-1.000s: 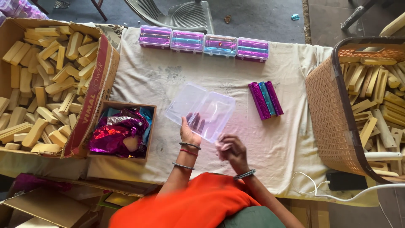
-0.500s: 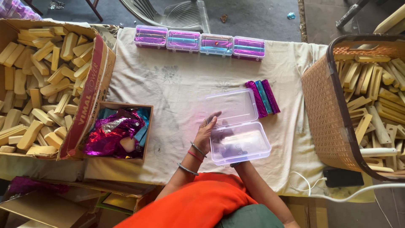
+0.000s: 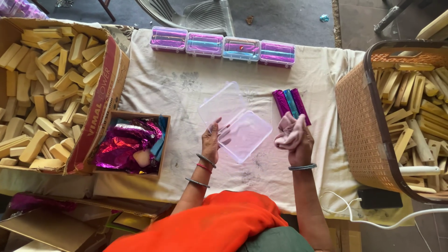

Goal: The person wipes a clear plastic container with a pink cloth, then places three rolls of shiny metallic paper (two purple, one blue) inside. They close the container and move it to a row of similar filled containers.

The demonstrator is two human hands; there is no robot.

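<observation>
A clear plastic box [image 3: 245,135] lies open on the cream cloth [image 3: 172,84], its lid [image 3: 223,103] hinged back toward the far side. My left hand [image 3: 212,141] holds the box at its near left edge, fingers over the rim. My right hand [image 3: 294,137] is closed, knuckles up, just right of the box and touching the near end of three foil-wrapped bars [image 3: 290,103], two purple and one blue. I cannot see whether it grips one.
Four closed clear boxes with foil bars [image 3: 222,46] line the far edge. A carton of bare wooden blocks [image 3: 46,88] stands left, a small box of purple foil [image 3: 128,144] beside it. A wicker basket of blocks [image 3: 406,116] stands right; a phone and cable [image 3: 378,198] lie near.
The box has gone from held up in both hands to lying open on the cloth. My right hand left it and moved right to the foil bars.
</observation>
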